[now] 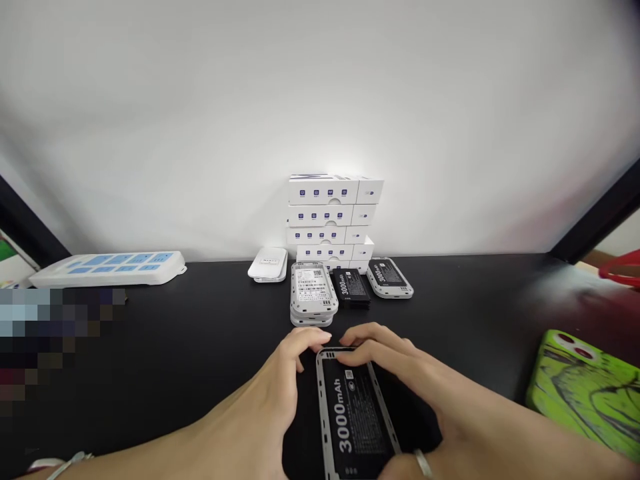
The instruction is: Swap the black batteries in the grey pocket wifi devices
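Note:
A white device housing (324, 413) lies tilted on the black table, a black 3000mAh battery (361, 413) seated in it. My right hand (405, 373) spans the housing, with fingertips at its top end and the thumb by its lower edge. Beside the upper left corner is my left hand (285, 373), its fingers curved and apart; whether they touch the housing I cannot tell. Just beyond stand stacked open housings (314, 293) without batteries, a pile of loose batteries (353, 287) and another housing with a battery (390, 277). White back covers (269, 263) are stacked at the left.
Several white boxes (325, 217) are piled against the white wall (200, 133). On the left lies a white power strip (110, 268) with blue labels. A green-cased phone (585, 387) is at the right edge of the black table (200, 360). Something red (623, 267) shows at far right.

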`<state>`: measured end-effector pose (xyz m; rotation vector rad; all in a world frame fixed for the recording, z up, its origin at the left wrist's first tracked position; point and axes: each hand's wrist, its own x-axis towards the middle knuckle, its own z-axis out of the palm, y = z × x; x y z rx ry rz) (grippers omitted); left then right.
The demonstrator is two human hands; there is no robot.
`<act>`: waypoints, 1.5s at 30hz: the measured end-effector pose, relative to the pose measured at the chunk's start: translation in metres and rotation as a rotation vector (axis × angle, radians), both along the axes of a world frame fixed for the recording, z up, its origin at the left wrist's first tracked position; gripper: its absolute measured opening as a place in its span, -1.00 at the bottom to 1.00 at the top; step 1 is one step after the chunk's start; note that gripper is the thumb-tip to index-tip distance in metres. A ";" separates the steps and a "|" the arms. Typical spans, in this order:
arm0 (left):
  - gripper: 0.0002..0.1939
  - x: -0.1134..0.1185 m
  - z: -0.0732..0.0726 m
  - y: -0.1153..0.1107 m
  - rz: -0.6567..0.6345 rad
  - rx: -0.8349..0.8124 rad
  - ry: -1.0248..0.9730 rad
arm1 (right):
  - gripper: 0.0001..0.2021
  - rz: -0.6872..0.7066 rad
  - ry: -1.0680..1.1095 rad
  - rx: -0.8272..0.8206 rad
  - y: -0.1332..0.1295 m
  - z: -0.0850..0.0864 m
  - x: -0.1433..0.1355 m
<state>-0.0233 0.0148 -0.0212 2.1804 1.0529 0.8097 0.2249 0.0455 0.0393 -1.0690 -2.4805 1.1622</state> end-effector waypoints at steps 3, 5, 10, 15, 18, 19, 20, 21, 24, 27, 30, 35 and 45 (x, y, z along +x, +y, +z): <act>0.13 0.002 0.002 -0.002 0.000 0.045 0.022 | -0.28 0.054 -0.100 0.112 -0.006 -0.001 -0.002; 0.15 0.004 0.006 -0.004 0.008 0.048 0.060 | -0.29 0.073 -0.134 0.190 -0.010 -0.001 -0.004; 0.11 0.008 0.018 -0.008 0.026 0.049 0.085 | -0.29 0.138 -0.079 0.262 -0.003 0.007 0.002; -0.35 0.013 0.029 -0.012 0.093 0.006 0.034 | -0.25 0.110 -0.049 0.298 0.051 0.022 0.044; -0.81 0.018 0.038 -0.012 0.191 -0.019 0.033 | -0.34 0.010 -0.082 0.271 0.092 0.027 0.071; -0.91 0.019 0.041 -0.009 0.216 -0.035 0.039 | -0.37 -0.028 -0.053 0.286 0.104 0.027 0.076; -0.90 0.020 0.046 -0.005 0.241 -0.063 0.038 | -0.38 -0.050 -0.028 0.290 0.116 0.027 0.079; -0.83 0.020 0.050 0.000 0.269 -0.095 0.031 | -0.39 -0.065 -0.006 0.292 0.126 0.026 0.081; -0.67 0.018 0.065 0.023 0.345 -0.188 -0.011 | -0.38 -0.090 -0.002 0.274 0.145 0.020 0.076; -0.63 0.013 0.078 0.052 0.419 -0.183 0.028 | -0.36 -0.108 -0.038 0.247 0.153 0.013 0.069; -0.61 0.007 0.084 0.077 0.528 -0.141 0.113 | -0.33 -0.122 -0.065 0.240 0.151 0.013 0.069; -0.47 0.002 0.083 0.095 0.498 -0.233 0.249 | -0.30 -0.178 -0.095 0.413 0.130 0.039 0.071; -0.49 0.014 0.093 0.043 0.431 -0.285 0.337 | -0.76 -0.124 0.045 0.448 0.054 0.063 0.019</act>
